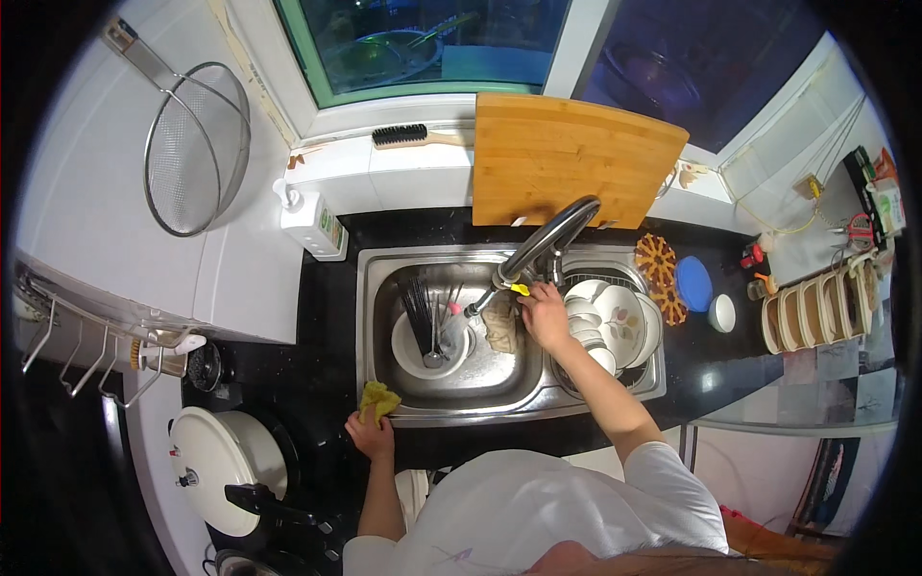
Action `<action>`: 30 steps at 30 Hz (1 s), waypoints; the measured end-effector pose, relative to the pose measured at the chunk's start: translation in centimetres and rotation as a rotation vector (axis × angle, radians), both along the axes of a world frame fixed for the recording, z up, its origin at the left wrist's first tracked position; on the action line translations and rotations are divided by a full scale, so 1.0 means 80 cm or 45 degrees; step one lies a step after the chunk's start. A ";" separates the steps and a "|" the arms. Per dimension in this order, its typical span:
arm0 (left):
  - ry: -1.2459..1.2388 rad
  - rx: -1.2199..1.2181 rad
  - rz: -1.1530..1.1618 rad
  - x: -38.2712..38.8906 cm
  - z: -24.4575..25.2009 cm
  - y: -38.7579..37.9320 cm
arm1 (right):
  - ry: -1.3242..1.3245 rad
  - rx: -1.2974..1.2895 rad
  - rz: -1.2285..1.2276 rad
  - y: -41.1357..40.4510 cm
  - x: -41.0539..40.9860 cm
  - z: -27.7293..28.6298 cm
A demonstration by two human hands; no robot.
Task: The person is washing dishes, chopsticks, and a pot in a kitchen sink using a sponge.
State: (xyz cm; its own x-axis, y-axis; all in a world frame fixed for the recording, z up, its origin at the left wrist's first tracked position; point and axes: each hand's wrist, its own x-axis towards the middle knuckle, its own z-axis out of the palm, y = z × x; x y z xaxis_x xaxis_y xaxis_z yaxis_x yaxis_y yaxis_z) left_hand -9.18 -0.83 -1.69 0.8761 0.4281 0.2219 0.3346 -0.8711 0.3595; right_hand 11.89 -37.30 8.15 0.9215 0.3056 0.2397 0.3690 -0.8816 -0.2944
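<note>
My left hand grips a yellow scrubbing cloth at the front left corner of the stainless steel sink. My right hand is between the two basins, its fingertips beside the yellow tab on the chrome faucet; whether they grip anything is hidden. Under the spout, a white bowl in the left basin holds black chopsticks and metal utensils. A beige rag lies to the bowl's right. White plates and small bowls stand in a wire rack in the right basin.
A bamboo cutting board leans behind the faucet. A white pump bottle stands back left, a pressure cooker front left. Wooden trivets, a blue lid and a small white bowl sit right of the sink.
</note>
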 end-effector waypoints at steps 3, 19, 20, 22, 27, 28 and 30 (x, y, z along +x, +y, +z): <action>-0.038 0.009 -0.016 -0.001 -0.007 0.003 | -0.161 0.124 -0.074 0.016 -0.007 0.011; 0.048 -0.272 -0.505 0.040 0.028 -0.041 | 0.652 0.518 0.169 0.064 -0.106 -0.073; 0.146 -0.313 -0.571 0.048 0.032 -0.050 | 0.622 0.536 0.227 0.070 -0.109 -0.074; 0.345 -0.205 -0.735 0.058 0.028 -0.060 | 0.650 0.577 0.257 0.079 -0.113 -0.074; 1.219 0.159 -0.996 0.114 -0.005 -0.083 | 0.681 0.534 0.241 0.074 -0.115 -0.094; 1.334 0.112 -0.952 0.120 -0.017 -0.083 | 0.715 0.512 0.230 0.075 -0.112 -0.093; 1.558 0.015 -0.869 0.136 -0.043 -0.084 | 0.723 0.514 0.207 0.076 -0.105 -0.094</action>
